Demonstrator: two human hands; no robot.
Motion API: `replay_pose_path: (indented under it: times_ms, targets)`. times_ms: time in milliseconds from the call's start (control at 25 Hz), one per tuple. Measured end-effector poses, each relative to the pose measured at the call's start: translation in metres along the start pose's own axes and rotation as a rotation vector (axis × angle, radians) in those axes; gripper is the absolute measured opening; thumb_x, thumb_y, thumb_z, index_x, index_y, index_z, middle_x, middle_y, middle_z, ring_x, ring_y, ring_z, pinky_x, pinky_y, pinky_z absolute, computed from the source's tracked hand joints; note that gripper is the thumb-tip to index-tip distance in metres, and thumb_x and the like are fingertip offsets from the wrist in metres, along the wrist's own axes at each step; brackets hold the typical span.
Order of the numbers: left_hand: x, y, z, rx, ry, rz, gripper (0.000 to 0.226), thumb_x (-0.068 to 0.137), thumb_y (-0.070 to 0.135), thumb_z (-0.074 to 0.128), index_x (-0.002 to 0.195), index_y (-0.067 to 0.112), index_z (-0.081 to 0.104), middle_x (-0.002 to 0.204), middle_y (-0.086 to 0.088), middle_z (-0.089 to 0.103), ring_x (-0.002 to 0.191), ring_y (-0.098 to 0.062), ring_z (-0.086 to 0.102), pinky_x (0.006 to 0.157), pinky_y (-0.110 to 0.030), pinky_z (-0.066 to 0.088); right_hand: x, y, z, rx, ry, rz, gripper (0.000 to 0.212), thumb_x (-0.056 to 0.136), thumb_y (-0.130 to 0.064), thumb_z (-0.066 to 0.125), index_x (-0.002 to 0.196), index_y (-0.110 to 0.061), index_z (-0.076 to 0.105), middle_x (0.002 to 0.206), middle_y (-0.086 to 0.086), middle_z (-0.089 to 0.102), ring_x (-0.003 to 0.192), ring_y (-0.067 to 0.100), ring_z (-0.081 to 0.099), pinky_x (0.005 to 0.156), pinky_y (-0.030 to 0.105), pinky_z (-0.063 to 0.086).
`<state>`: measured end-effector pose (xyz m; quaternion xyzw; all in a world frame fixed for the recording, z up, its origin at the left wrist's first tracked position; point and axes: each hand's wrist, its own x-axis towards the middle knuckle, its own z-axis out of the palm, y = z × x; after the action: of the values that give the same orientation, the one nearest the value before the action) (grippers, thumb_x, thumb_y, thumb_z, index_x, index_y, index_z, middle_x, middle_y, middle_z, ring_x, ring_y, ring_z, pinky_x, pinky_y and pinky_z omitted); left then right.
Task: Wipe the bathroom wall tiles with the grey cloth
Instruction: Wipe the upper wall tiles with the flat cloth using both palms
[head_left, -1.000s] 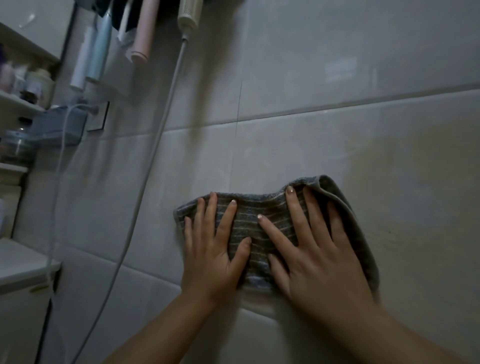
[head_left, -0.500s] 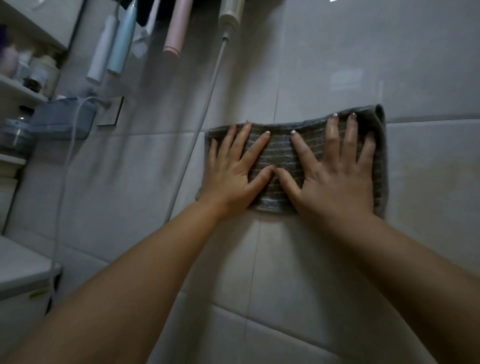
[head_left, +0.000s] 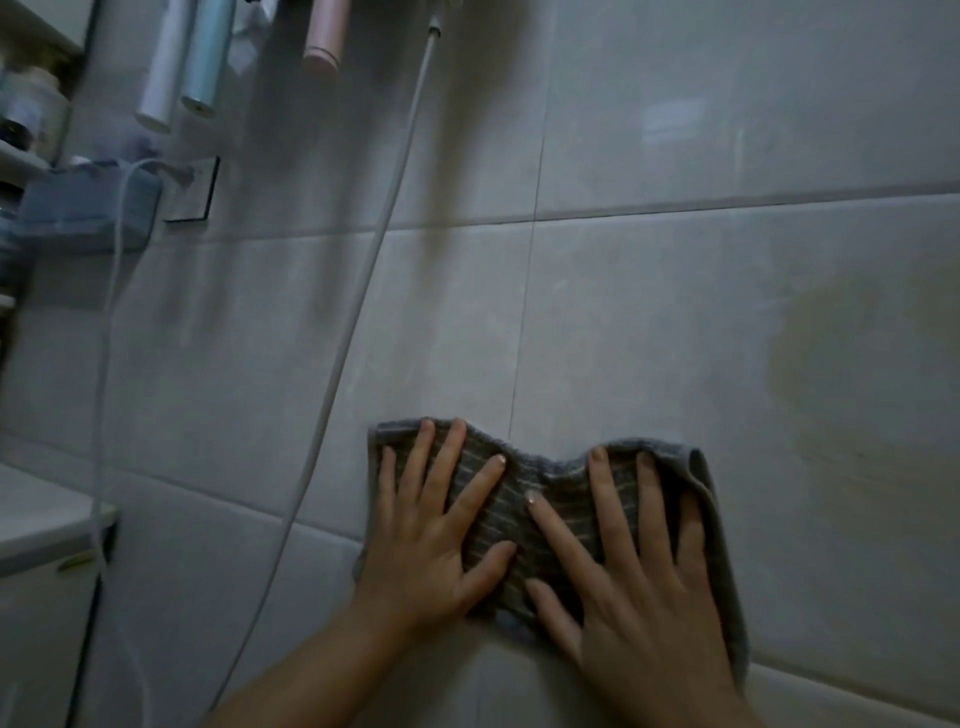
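Both hands lie flat with fingers straight and spread, pressing the grey cloth (head_left: 508, 512) against the wall tiles (head_left: 675, 322). The left hand (head_left: 431, 530) covers the cloth's left part and the right hand (head_left: 639, 587) its right part. They sit side by side, thumbs close but apart. The cloth is striped. Its top edge dips between the two hands, and its right edge folds over beside the right hand's outer fingers.

A white cord (head_left: 353, 338) slants down the wall just left of the left hand. High above and left of the hands hang a white tube (head_left: 156, 78), a pale blue tube (head_left: 205, 62) and a pink tube (head_left: 324, 36). Any print on them is too blurred to read. Further left is a blue-grey holder (head_left: 88, 208) beside a wall plate (head_left: 192, 189), with a thin cable (head_left: 111, 364) dropping from it. Jars (head_left: 31, 98) stand on a shelf at the far left, their labels and contents unreadable. A pale bench (head_left: 41, 519) lies well left of the left hand.
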<state>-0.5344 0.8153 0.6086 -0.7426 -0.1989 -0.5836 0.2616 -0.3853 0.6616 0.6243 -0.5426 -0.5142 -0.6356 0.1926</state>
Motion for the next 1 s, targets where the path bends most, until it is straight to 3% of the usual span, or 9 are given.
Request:
replay_pose_path:
  times_ms: [240,480,600,840,1000]
  targets:
    - [0.123,-0.014,-0.021,0.011,0.035,-0.095,0.068,0.094,0.067,0.025,0.155,0.039,0.015,0.167,-0.002,0.005,0.153,-0.023,-0.004,0.120,-0.061,0.002,0.102,0.046,-0.005,-0.080,0.030,0.170,0.065,0.087,-0.060,0.039,0.147,-0.035,0.037,0.159,0.020,0.017,0.145,0.047,0.008,0.115,0.059,0.002]
    - [0.042,0.004,-0.003,-0.001,0.014,0.032,0.067,0.095,0.066,0.028,0.155,0.038,0.015,0.166,-0.005,0.009,0.153,-0.029,0.004,0.117,-0.066,0.009,0.021,0.016,-0.003,-0.004,0.069,-0.005,0.065,0.081,-0.052,0.049,0.140,-0.026,0.051,0.152,0.024,0.032,0.139,0.049,0.027,0.107,0.063,0.022]
    - [0.062,-0.005,-0.006,-0.002,0.021,-0.013,0.069,0.093,0.063,0.032,0.155,0.042,0.012,0.166,-0.004,0.009,0.153,-0.027,0.002,0.118,-0.064,0.007,0.051,0.029,-0.003,0.011,0.071,-0.072,0.064,0.080,-0.053,0.051,0.140,-0.029,0.050,0.154,0.021,0.031,0.140,0.048,0.027,0.108,0.059,0.021]
    - [0.190,0.043,-0.022,-0.048,0.088,-0.160,0.069,0.090,0.067,0.022,0.154,0.042,0.013,0.166,0.000,0.008,0.153,-0.022,-0.001,0.121,-0.056,-0.004,0.130,0.125,-0.029,-0.114,0.077,0.148,0.065,0.085,-0.061,0.033,0.146,-0.038,0.037,0.158,0.017,0.023,0.145,0.044,0.014,0.115,0.057,0.008]
    - [0.161,0.083,-0.011,-0.040,0.118,-0.036,0.067,0.094,0.065,0.026,0.155,0.038,0.018,0.166,-0.003,0.010,0.153,-0.025,0.002,0.120,-0.059,0.001,0.074,0.137,-0.039,-0.110,0.082,0.196,0.067,0.086,-0.059,0.039,0.147,-0.035,0.035,0.159,0.017,0.021,0.146,0.044,0.012,0.116,0.057,0.007]
